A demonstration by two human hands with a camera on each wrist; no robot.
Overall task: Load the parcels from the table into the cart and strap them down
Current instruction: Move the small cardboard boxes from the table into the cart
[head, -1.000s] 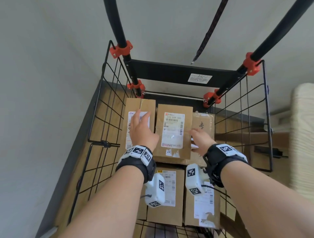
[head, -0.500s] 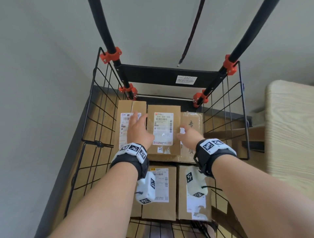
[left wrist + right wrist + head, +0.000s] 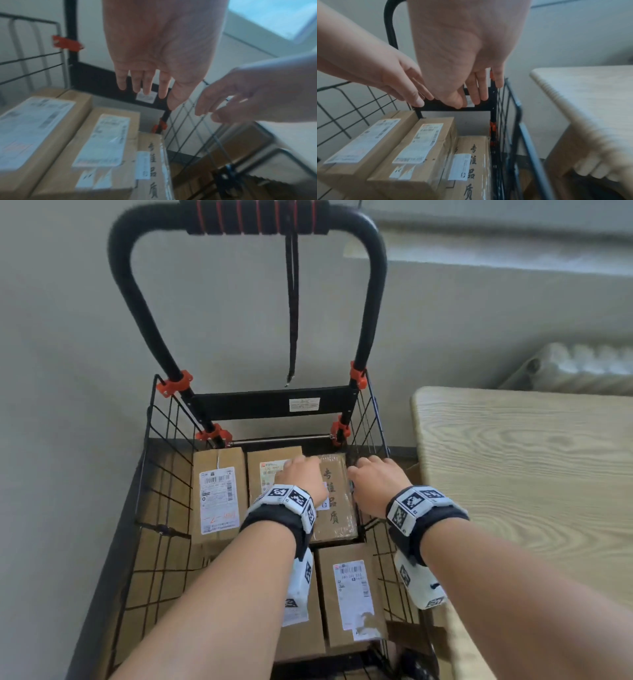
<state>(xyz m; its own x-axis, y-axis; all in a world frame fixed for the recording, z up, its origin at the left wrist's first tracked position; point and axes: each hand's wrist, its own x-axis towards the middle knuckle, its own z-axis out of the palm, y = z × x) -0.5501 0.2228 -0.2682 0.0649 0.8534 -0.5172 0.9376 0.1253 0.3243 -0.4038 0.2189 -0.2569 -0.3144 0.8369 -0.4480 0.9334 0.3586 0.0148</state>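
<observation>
Both hands lifted off parcels (image 3: 219,494) | left hand (image 3: 159,44), right hand (image 3: 462,44) empty, fingers straight | head only: strap (image 3: 293,302)

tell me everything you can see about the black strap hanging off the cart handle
The strap is a narrow, flat black band that looks like woven webbing. It hangs doubled from the middle of the cart's padded handle, straight down in front of the wall. Its free lower end dangles just above the black crossbar. Neither hand touches it, and it lies across no parcel.

Parcels (image 3: 219,494) lie side by side in the cart (image 3: 161,508), further parcels nearer the viewer. A strap (image 3: 293,313) hangs from the handle (image 3: 257,217) behind; the table (image 3: 531,474) stands right of the cart.
</observation>
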